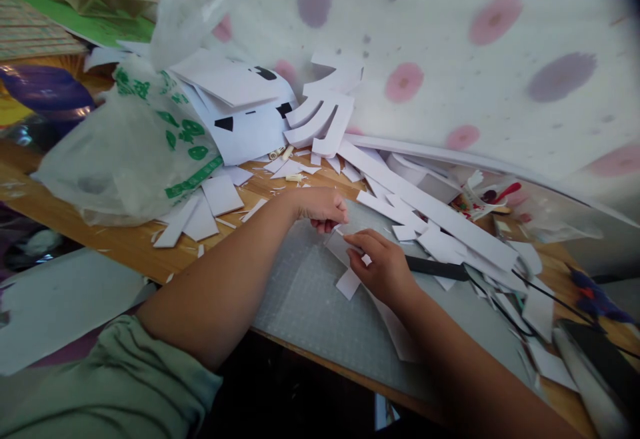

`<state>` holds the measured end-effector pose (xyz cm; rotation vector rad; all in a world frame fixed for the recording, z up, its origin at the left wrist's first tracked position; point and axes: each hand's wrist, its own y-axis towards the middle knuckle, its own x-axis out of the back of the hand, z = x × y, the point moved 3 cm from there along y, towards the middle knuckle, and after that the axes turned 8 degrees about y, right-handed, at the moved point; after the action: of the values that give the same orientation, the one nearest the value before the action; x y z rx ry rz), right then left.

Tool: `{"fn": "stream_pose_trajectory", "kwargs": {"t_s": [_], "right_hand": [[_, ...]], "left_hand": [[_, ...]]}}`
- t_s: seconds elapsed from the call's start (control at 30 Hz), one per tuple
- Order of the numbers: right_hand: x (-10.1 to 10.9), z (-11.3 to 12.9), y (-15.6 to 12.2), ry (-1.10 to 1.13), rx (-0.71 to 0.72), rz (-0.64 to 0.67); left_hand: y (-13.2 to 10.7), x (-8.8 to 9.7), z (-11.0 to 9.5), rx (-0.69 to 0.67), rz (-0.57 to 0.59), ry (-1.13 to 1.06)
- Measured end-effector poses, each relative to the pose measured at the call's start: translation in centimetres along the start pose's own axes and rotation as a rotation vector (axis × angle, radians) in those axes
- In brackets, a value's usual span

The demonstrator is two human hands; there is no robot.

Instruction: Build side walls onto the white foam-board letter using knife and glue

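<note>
My left hand point(323, 207) rests on the grey cutting mat point(310, 299) with its fingers curled, pinching the far end of a white foam-board strip point(349, 283). My right hand point(383, 265) lies on top of the same strip, fingers pressed together on it. The strip runs diagonally across the mat under both hands. A black-handled tool point(435, 267) lies on the mat just right of my right hand, touching none of my fingers that I can see.
White foam-board offcuts and long strips point(425, 205) litter the wooden table point(125, 242). A plastic bag with green print point(135, 152) sits at left. Cut white letter shapes point(320, 115) lean at the back against a dotted cloth point(475, 59). Black cables point(530, 289) run at right.
</note>
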<state>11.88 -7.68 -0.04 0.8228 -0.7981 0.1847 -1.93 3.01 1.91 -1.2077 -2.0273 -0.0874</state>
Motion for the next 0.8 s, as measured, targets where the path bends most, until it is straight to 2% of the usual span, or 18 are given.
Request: {"fn": "stream_pose_trajectory", "kwargs": {"t_s": [0.1, 0.23, 0.3, 0.5, 0.7, 0.8], "right_hand": [[0.3, -0.3, -0.2, 0.053, -0.064, 0.031], [1.7, -1.2, -0.6, 0.150, -0.187, -0.056], [2.2, -1.4, -0.6, 0.145, -0.219, -0.054], [1.9, -1.3, -0.6, 0.074, -0.227, 0.089], [1.0, -1.1, -0.7, -0.002, -0.202, 0.140], [1.5, -1.0, -0.4, 0.019, -0.207, 0.150]], "left_hand": [[-0.1, 0.1, 0.3, -0.031, 0.002, 0.011], [0.0, 0.4, 0.8, -0.068, -0.014, 0.010], [-0.1, 0.6, 0.8, -0.076, -0.028, 0.011], [-0.4, 0.5, 0.3, -0.066, 0.007, -0.003], [-0.3, 0.2, 0.0, -0.058, 0.017, -0.014], [-0.1, 0.2, 0.1, -0.052, 0.020, 0.013]]}}
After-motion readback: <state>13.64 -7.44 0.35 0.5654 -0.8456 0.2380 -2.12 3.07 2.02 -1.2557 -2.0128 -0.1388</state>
